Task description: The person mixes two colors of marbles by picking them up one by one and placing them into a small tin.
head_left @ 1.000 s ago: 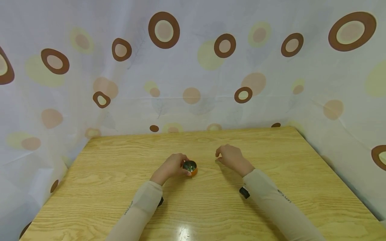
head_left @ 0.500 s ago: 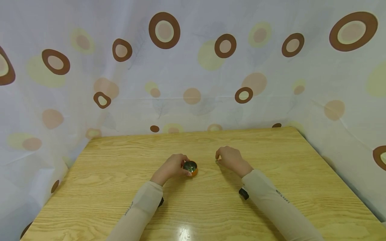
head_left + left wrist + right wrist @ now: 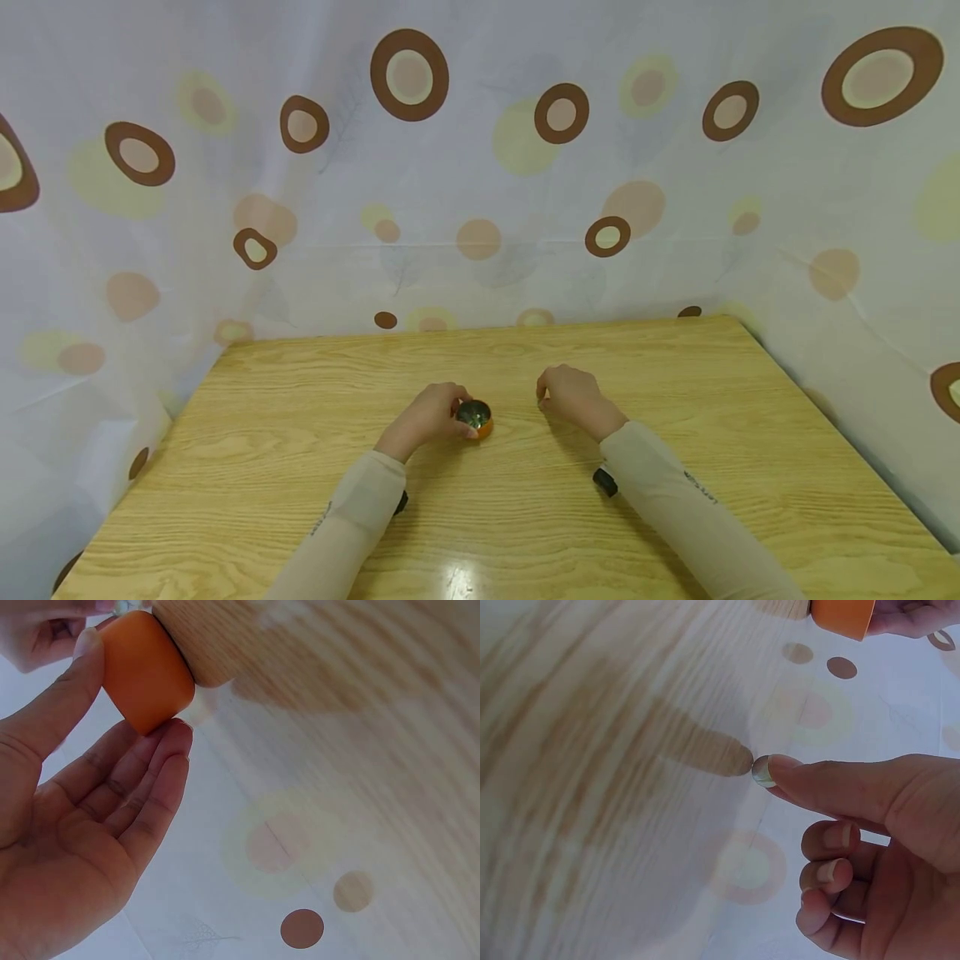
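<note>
My left hand [image 3: 435,410] grips a small orange bowl [image 3: 148,671] with a shiny dark inside, thumb on one side and fingers on the other. The bowl [image 3: 476,419] stands upright on the wooden table, its mouth facing up; glints show inside, but its contents are too small to make out. To the right of it, my right hand [image 3: 573,394] pinches a glass marble [image 3: 763,771] between thumb and forefinger, at the tabletop. The marble looks clear with green and white in it. The other fingers of the right hand are curled in.
The wood-grain table [image 3: 300,467] spreads around both hands. A pale curtain [image 3: 480,167] with brown and beige circles hangs behind the table and along both sides. Small black devices sit under both wrists.
The right hand has lowered very slightly toward the tabletop. The left hand and the bowl have stayed nearly in place, with only a tiny shift of the view.
</note>
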{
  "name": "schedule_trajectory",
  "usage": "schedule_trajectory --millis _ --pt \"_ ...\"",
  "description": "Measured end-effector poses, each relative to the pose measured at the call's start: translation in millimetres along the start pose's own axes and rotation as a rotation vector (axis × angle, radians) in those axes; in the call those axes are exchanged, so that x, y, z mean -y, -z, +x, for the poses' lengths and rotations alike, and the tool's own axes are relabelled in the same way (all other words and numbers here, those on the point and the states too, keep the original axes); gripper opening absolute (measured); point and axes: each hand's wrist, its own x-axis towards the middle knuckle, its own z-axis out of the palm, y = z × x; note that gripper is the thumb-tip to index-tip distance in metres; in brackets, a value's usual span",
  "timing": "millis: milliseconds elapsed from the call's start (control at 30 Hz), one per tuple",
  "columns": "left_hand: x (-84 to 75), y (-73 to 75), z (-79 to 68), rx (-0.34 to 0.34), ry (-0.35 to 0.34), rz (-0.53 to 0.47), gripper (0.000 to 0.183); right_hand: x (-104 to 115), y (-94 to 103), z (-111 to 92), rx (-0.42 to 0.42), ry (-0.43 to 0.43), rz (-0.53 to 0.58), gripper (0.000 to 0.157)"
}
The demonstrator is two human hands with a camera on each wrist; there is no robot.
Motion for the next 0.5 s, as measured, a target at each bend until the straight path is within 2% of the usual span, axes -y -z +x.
schedule_trajectory --millis 500 --pt "1.6 -1.1 0.4 -0.008 -0.006 -0.012 0.045 2.0 1.3 0.4 -0.031 0.01 -0.021 0.011"
